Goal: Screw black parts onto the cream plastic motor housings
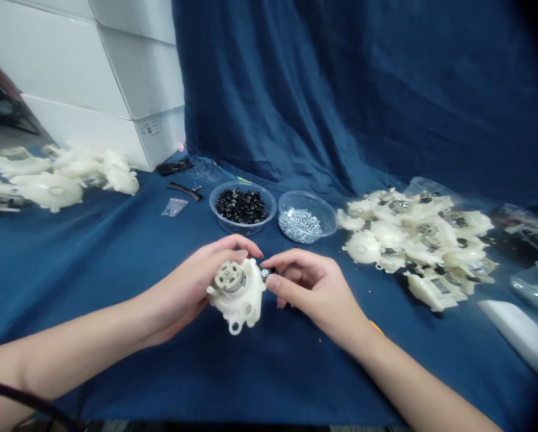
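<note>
My left hand (192, 288) holds a cream-white plastic housing (244, 306) from below and behind, its fingers curled over the top edge. A round metal-and-plastic fitting (230, 277) stands in the housing's face. My right hand (311, 282) pinches a small metal-and-black part (266, 273) between finger and thumb, right at the housing's upper right edge. Whether that part touches the housing, I cannot tell.
Transparent bowls hold black small parts (240, 207) and silver screws (305, 225). Piles of white housings lie right (417, 234) and left (53, 186) on the blue cloth (116, 300). A black tool (185, 191) and small bag (174, 207) lie behind; white cartons (102, 78) stand beyond.
</note>
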A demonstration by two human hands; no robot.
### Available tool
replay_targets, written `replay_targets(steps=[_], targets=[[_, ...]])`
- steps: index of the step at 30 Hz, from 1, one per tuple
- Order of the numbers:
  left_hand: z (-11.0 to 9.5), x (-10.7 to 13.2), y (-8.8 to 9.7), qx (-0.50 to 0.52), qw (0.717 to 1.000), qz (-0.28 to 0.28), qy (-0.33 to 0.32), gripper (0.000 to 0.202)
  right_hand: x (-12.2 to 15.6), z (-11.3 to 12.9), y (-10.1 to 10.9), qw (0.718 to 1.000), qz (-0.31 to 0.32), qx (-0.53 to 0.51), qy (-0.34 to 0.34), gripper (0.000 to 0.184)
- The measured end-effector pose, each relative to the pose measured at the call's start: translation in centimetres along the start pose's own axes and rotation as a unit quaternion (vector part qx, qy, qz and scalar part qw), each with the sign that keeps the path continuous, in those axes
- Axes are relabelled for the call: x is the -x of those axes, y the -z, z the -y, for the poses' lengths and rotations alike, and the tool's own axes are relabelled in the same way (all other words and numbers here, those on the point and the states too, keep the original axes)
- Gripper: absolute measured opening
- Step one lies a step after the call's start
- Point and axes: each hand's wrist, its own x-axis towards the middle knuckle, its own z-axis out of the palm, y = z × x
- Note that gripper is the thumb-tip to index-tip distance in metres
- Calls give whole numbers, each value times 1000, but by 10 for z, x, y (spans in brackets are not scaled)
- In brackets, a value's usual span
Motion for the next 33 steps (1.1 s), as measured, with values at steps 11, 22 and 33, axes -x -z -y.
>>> replay_targets(steps=[11, 22, 33], targets=[[-7, -10, 1, -79, 996, 15, -29, 33, 24, 27, 22, 914, -29, 339, 223, 14], [8, -25, 12, -135, 989, 58, -28, 28, 196, -34, 173, 701, -575, 411, -89, 46], [10, -30, 21, -264, 953, 104, -108, 36, 190, -37, 181, 595, -563, 490, -297, 53]])
